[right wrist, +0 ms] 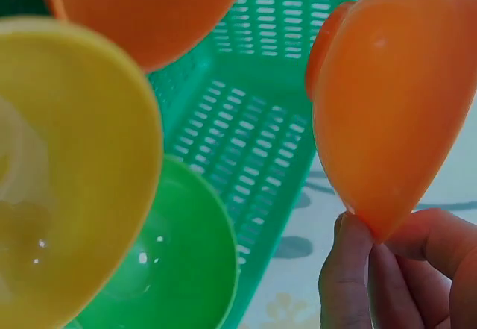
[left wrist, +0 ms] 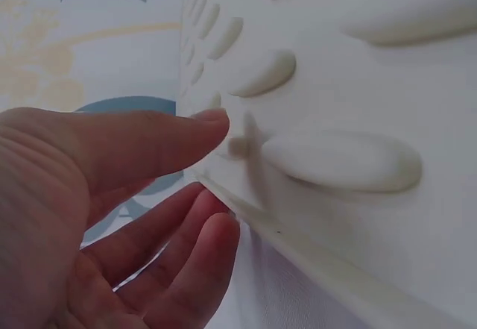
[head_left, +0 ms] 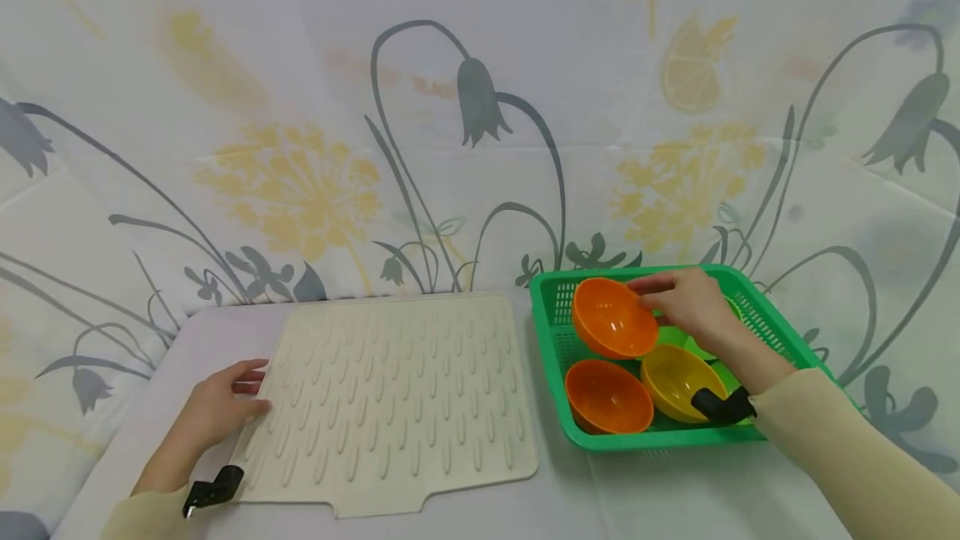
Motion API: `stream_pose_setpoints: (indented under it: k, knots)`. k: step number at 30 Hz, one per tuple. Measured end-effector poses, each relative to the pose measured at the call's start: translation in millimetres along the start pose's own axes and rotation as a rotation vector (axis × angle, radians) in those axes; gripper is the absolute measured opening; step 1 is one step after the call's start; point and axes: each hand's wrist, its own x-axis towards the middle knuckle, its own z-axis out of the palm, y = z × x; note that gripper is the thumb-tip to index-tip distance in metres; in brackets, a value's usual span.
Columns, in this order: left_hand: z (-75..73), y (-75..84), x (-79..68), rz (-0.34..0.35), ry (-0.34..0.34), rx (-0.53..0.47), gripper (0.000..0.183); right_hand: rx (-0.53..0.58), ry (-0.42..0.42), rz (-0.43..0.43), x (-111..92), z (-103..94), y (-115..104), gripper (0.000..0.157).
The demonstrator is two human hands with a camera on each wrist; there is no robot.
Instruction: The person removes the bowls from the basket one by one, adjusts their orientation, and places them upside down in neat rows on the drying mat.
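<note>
Orange and glossy, the raised bowl is pinched by its rim between the thumb and fingers of your right hand; in the head view it lies left of those fingertips, over the upper left of the green basket, its mouth tipped towards you; being round, it gives you no long axis, only that tilt. The cream mat lies low in the frame, left of centre, just beside the basket; your left hand is the nearer to it, thumb and fingers loosely parted about its left edge; whether they press on it, I cannot tell.
</note>
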Motion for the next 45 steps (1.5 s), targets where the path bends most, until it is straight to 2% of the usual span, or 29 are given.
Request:
stream_pose_setpoints:
  k: [5,16,22,24,27,34,37,41,45]
  knots:
    - [0.4,0.6,-2.5,0.009,0.008,0.011,0.066,-0.004,-0.021,-0.039,-10.5,4.3,-7.2,0.036]
    - [1.9,13.2,-9.0,0.043,0.025,0.055,0.065,-0.039,-0.053,-0.079,-27.6,19.3,-30.1,0.032]
    - [3.9,28.0,-12.0,0.062,0.051,0.100,0.065,-0.027,-0.061,-0.103,-30.2,32.4,-39.9,0.029]
    - [4.9,38.8,-13.6,0.078,0.064,0.091,0.064,-0.023,-0.064,-0.113,-30.8,37.6,-41.8,0.026]
    - [10.3,59.4,-16.0,0.139,0.083,0.045,0.061,-0.019,-0.069,-0.121,-31.7,46.3,-43.9,0.023]
    - [37.7,116.1,-19.7,0.358,0.093,-0.106,0.057,-0.004,-0.088,-0.151,-32.3,65.2,-51.5,0.019]
    - [54.3,137.1,-23.0,0.429,0.054,-0.204,0.059,-0.001,-0.093,-0.151,-31.1,74.3,-56.2,0.017]
    - [72.2,162.6,-30.2,0.463,-0.020,-0.347,0.065,0.013,-0.106,-0.159,-29.7,86.1,-60.7,0.016]
    - [82.6,185.5,-37.1,0.482,-0.066,-0.482,0.075,0.018,-0.109,-0.156,-28.2,96.6,-62.7,0.015]
